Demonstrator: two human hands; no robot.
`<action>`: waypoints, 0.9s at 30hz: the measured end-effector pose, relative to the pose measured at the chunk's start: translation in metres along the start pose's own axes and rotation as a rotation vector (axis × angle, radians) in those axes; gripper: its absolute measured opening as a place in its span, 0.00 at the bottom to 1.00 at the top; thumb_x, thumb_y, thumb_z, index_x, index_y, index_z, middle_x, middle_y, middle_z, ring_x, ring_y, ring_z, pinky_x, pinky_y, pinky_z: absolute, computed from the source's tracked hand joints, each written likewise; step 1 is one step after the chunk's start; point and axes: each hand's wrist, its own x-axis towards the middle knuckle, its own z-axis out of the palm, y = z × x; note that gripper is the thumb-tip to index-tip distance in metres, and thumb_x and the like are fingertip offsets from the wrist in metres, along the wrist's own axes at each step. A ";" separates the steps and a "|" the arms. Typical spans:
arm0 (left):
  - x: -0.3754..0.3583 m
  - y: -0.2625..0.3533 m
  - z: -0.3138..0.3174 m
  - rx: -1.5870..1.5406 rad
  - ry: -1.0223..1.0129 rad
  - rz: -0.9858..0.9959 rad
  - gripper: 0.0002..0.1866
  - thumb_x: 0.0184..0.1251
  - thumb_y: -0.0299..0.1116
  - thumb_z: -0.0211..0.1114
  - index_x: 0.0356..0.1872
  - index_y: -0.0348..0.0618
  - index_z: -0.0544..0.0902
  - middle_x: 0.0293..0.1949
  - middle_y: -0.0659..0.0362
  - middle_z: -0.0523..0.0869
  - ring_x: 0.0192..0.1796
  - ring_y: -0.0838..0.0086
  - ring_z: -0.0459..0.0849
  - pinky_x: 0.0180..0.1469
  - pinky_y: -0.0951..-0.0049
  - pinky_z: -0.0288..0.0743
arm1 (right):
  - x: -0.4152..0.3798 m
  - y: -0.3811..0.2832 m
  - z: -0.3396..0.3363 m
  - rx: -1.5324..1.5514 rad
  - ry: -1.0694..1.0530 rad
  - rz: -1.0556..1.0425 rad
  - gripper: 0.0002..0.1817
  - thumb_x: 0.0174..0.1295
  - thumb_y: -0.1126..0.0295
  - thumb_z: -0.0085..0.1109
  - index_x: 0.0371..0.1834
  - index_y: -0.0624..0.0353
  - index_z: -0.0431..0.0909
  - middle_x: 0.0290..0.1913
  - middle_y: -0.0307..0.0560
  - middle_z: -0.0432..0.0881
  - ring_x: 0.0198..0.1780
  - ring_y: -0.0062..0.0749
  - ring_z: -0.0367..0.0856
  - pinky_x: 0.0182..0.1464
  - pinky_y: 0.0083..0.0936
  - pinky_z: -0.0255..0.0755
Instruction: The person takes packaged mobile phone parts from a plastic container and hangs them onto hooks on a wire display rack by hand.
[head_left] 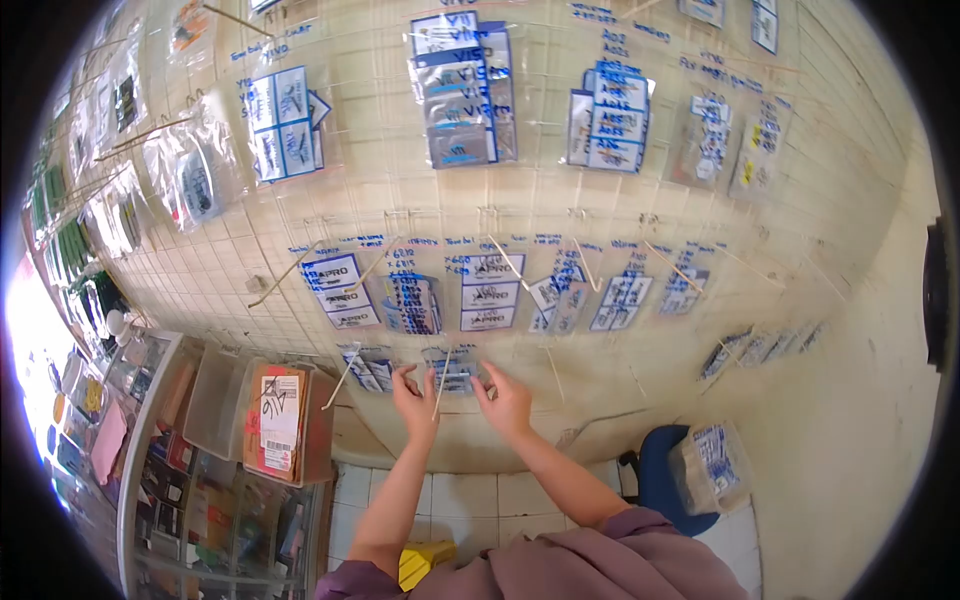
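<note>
A clear plastic packet with blue-and-white labels hangs low on the wall rack, with a thin metal hook sticking out in front of it. My left hand is at the packet's left edge, its thumb and curled fingers apart. On the opposite edge is my right hand, fingers and thumb also apart. Both hands seem to touch the packet's sides, though I see no firm grip. Just left of my left hand hangs another labelled packet.
More labelled packets hang in rows above, among protruding hooks. At left stand a glass display case and a plastic bin with papers. A blue chair holding a bag stands at right. Something yellow is below.
</note>
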 end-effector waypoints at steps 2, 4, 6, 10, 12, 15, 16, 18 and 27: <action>-0.030 0.002 -0.011 -0.064 -0.052 -0.052 0.18 0.61 0.33 0.75 0.47 0.38 0.77 0.20 0.67 0.65 0.24 0.81 0.63 0.26 0.76 0.57 | -0.030 -0.004 -0.020 0.046 -0.037 0.070 0.15 0.59 0.65 0.69 0.49 0.53 0.84 0.26 0.41 0.85 0.24 0.31 0.82 0.26 0.28 0.73; -0.062 -0.006 -0.016 -0.092 -0.120 -0.092 0.17 0.62 0.31 0.74 0.47 0.39 0.77 0.22 0.67 0.65 0.24 0.82 0.62 0.26 0.78 0.56 | -0.063 -0.005 -0.041 0.090 -0.061 0.144 0.15 0.60 0.65 0.68 0.49 0.53 0.84 0.26 0.42 0.85 0.24 0.31 0.82 0.27 0.27 0.74; -0.094 -0.011 -0.021 -0.125 -0.193 -0.132 0.16 0.63 0.29 0.73 0.47 0.39 0.76 0.24 0.68 0.64 0.24 0.84 0.61 0.26 0.80 0.55 | -0.095 -0.001 -0.065 0.081 -0.162 0.229 0.11 0.61 0.70 0.66 0.46 0.56 0.84 0.26 0.44 0.84 0.19 0.29 0.79 0.26 0.25 0.73; -0.150 -0.015 -0.023 -0.184 -0.314 -0.205 0.15 0.65 0.32 0.72 0.46 0.39 0.77 0.24 0.67 0.68 0.25 0.84 0.65 0.27 0.80 0.60 | -0.148 0.025 -0.108 0.021 -0.083 0.266 0.09 0.62 0.70 0.65 0.45 0.57 0.84 0.26 0.45 0.85 0.20 0.30 0.80 0.27 0.26 0.73; -0.178 -0.008 -0.017 -0.217 -0.359 -0.247 0.16 0.66 0.35 0.71 0.46 0.39 0.77 0.23 0.66 0.70 0.25 0.83 0.66 0.27 0.79 0.62 | -0.169 0.036 -0.133 -0.031 -0.053 0.287 0.09 0.62 0.69 0.65 0.44 0.58 0.84 0.27 0.46 0.85 0.21 0.31 0.81 0.27 0.27 0.74; -0.211 0.008 -0.013 -0.214 -0.454 -0.298 0.14 0.68 0.36 0.69 0.46 0.39 0.77 0.23 0.67 0.70 0.25 0.83 0.66 0.28 0.79 0.63 | -0.191 0.043 -0.170 -0.097 -0.010 0.349 0.08 0.62 0.70 0.64 0.43 0.58 0.83 0.27 0.46 0.85 0.22 0.32 0.81 0.27 0.27 0.74; -0.224 0.010 -0.008 -0.260 -0.485 -0.300 0.13 0.69 0.36 0.68 0.46 0.39 0.77 0.23 0.67 0.71 0.25 0.83 0.66 0.28 0.79 0.63 | -0.197 0.040 -0.183 -0.117 0.003 0.370 0.08 0.62 0.70 0.64 0.43 0.58 0.83 0.27 0.46 0.85 0.22 0.32 0.81 0.27 0.27 0.74; -0.249 0.018 -0.005 -0.306 -0.548 -0.309 0.12 0.70 0.36 0.67 0.45 0.39 0.77 0.23 0.66 0.71 0.25 0.83 0.67 0.28 0.79 0.64 | -0.207 0.034 -0.210 -0.154 0.017 0.430 0.08 0.62 0.69 0.65 0.43 0.56 0.84 0.28 0.47 0.85 0.23 0.35 0.83 0.28 0.29 0.74; -0.308 0.049 0.031 -0.389 -0.785 -0.305 0.08 0.72 0.34 0.62 0.41 0.39 0.78 0.26 0.66 0.76 0.27 0.83 0.69 0.30 0.79 0.66 | -0.258 0.071 -0.311 -0.217 0.202 0.538 0.07 0.62 0.70 0.63 0.41 0.58 0.83 0.25 0.48 0.83 0.22 0.32 0.81 0.27 0.27 0.73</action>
